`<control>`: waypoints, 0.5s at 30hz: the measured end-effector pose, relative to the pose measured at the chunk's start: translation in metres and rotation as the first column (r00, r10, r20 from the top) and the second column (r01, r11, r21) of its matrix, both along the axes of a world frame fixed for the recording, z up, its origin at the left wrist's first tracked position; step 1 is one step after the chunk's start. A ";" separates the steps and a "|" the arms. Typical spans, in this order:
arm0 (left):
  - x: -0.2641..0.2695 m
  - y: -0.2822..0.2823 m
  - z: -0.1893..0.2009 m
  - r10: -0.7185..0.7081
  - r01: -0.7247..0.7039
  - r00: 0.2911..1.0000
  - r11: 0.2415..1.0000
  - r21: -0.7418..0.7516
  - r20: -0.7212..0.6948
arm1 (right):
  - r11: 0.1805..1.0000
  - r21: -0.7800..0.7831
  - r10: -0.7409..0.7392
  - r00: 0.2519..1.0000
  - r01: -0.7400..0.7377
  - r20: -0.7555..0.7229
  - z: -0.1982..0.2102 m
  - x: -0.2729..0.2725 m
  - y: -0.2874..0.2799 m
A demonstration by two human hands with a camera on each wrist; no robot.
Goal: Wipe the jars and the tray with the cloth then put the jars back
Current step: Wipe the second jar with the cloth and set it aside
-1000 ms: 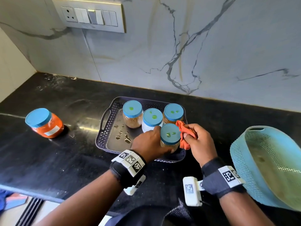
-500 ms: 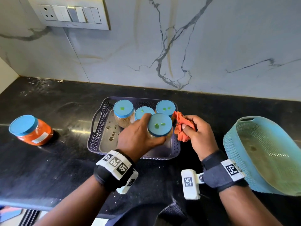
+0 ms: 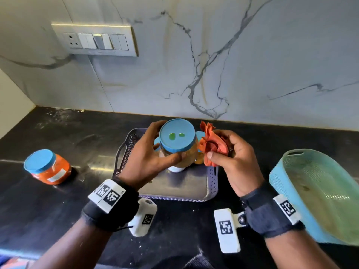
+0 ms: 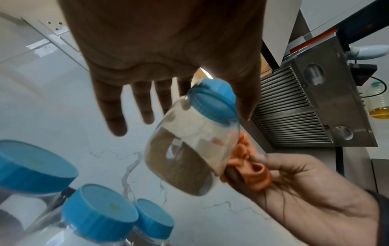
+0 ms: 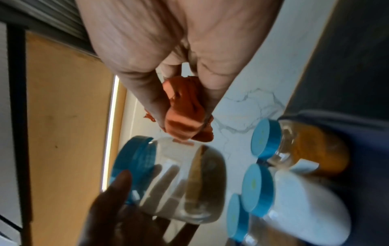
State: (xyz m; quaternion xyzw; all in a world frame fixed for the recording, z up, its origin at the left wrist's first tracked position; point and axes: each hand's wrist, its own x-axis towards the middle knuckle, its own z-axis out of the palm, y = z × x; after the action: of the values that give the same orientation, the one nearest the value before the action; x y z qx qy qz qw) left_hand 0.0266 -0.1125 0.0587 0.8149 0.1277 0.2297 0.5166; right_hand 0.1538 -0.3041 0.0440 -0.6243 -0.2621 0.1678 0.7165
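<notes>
Above the grey tray (image 3: pixel 213 183) on the black desk (image 3: pixel 58 200), a blue-lidded jar (image 3: pixel 177 141) is held in the left hand (image 3: pixel 147 160), its grip curled round the glass. The orange cloth (image 3: pixel 212 146) is pinched, bunched, in the right hand (image 3: pixel 236 164), just beside the jar.

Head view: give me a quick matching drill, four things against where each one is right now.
Things:
1. brown-filled jar
2. orange cloth
3. orange-filled jar
4. blue basket

Places:
A. on the counter, left of the tray
B. bunched in the right hand
C. on the counter at the far right
D. held above the tray by the left hand

Pairs: 1-D, 2-B, 3-A, 4-C
</notes>
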 end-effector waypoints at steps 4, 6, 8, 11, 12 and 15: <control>0.001 -0.005 0.000 0.008 0.001 0.997 0.992 -0.124 0.077 | 0.992 0.038 0.124 0.992 -0.124 -0.009 0.010 -0.009 0.005; 0.003 -0.005 0.001 0.015 -0.001 0.996 0.987 -0.159 0.089 | 0.994 0.002 0.111 0.993 -0.111 0.044 0.013 -0.012 0.006; 0.003 -0.006 0.001 0.009 0.000 0.997 0.994 -0.106 0.081 | 0.997 -0.037 0.077 0.991 -0.073 0.110 0.012 -0.013 0.005; -0.001 -0.012 -0.004 -0.012 0.017 0.997 0.998 -0.065 0.082 | 0.996 -0.074 0.059 0.990 -0.050 0.130 0.006 -0.016 0.001; -0.003 -0.013 -0.008 -0.013 0.019 0.996 0.997 -0.072 0.086 | 0.995 -0.087 0.060 0.990 -0.049 0.125 0.004 -0.017 0.000; -0.007 -0.014 -0.016 0.000 0.006 0.995 0.998 -0.057 0.104 | 0.992 -0.122 0.056 0.983 -0.034 0.177 -0.002 -0.019 -0.001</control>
State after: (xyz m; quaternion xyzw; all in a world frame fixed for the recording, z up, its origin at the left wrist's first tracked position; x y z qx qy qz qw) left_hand 0.0199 -0.1266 0.0425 0.7870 0.1058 0.2672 0.5459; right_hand 0.1350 -0.3052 0.0420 -0.6724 -0.3294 0.1420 0.6474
